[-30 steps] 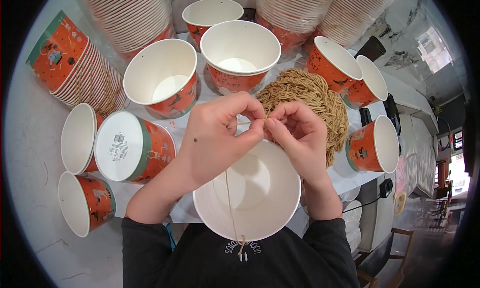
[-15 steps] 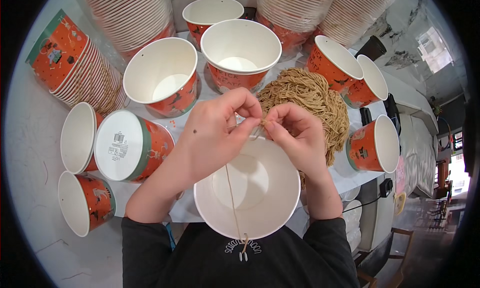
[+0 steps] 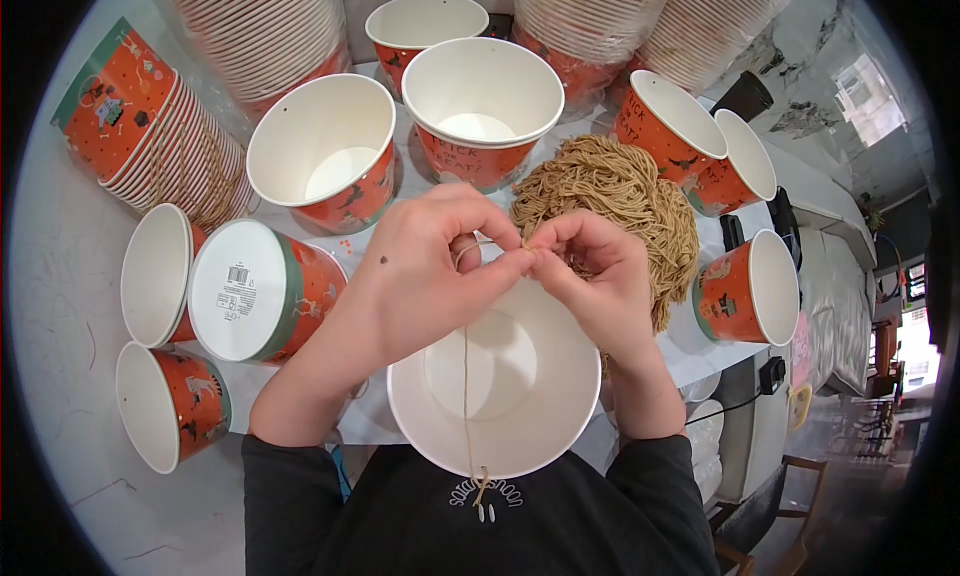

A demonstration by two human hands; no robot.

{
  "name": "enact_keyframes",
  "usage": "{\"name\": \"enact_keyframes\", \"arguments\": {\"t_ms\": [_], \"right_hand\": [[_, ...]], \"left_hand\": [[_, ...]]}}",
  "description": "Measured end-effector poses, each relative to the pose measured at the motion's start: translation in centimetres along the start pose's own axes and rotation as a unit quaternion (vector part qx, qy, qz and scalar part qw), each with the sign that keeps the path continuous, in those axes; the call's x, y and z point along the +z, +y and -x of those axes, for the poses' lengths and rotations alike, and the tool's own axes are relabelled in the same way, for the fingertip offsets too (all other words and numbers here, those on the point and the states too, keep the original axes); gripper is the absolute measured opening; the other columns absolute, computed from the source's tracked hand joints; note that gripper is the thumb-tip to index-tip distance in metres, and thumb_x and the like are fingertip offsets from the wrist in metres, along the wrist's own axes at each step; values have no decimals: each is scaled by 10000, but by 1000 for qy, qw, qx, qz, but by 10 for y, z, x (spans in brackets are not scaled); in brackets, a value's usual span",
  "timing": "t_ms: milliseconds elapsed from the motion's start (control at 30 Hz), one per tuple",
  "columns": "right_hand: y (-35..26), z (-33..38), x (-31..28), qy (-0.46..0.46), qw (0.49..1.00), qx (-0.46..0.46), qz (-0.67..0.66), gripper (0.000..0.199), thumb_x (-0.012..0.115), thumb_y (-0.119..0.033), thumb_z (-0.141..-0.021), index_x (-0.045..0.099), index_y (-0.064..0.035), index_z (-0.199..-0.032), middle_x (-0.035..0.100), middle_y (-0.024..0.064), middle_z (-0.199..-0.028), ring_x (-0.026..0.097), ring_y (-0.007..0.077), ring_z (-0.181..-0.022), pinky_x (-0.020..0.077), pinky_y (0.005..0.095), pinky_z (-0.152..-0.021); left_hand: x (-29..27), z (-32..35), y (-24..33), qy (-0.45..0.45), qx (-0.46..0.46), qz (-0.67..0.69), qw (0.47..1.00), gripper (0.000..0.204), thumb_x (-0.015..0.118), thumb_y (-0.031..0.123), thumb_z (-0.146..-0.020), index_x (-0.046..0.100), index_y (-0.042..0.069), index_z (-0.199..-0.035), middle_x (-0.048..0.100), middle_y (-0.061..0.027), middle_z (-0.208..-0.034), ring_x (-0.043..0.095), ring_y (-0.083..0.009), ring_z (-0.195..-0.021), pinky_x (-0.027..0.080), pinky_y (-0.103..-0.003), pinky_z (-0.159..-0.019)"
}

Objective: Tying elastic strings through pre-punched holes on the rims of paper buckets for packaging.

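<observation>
In the head view, left hand [image 3: 425, 271] and right hand [image 3: 603, 276] pinched tan string [image 3: 466, 401] between closed, nearly meeting fingertips, string trailing across the white-lined bucket [image 3: 560, 401] below to its near rim, cord heap [image 3: 625, 201] just beyond.

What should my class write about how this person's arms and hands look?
The left hand and right hand are bare, no gloves or rings showing. Plain dark sleeves leave the forearms bare. A small dark spot marks the left hand's back.
</observation>
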State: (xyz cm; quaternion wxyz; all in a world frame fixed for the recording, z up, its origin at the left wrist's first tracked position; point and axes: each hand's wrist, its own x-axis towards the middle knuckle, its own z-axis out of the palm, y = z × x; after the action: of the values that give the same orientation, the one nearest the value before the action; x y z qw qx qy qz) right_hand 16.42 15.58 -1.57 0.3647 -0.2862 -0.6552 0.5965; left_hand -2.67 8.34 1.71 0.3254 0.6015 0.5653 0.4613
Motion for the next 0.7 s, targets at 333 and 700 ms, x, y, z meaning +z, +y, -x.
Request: {"name": "enact_keyframes", "arguments": {"t_ms": [333, 700], "right_hand": [[-1, 0, 4, 28, 979, -127, 155, 110, 757, -1, -845, 694, -3, -935, 674, 23, -827, 596, 76, -736, 496, 228, -677], [-3, 2, 2, -4, 987, -70, 141, 107, 775, -43, -823, 685, -20, -877, 586, -1, -738, 522, 72, -659, 419, 236, -586]], "left_hand": [[4, 2, -2, 26, 39, -16, 999, 47, 750, -11, -846, 706, -19, -862, 672, -26, -885, 545, -38, -689, 438, -212, -610], [-6, 0, 0, -10, -14, 41, 999, 50, 733, -4, -852, 683, -6, -857, 645, 4, -878, 514, -41, -734, 410, -217, -648]]}}
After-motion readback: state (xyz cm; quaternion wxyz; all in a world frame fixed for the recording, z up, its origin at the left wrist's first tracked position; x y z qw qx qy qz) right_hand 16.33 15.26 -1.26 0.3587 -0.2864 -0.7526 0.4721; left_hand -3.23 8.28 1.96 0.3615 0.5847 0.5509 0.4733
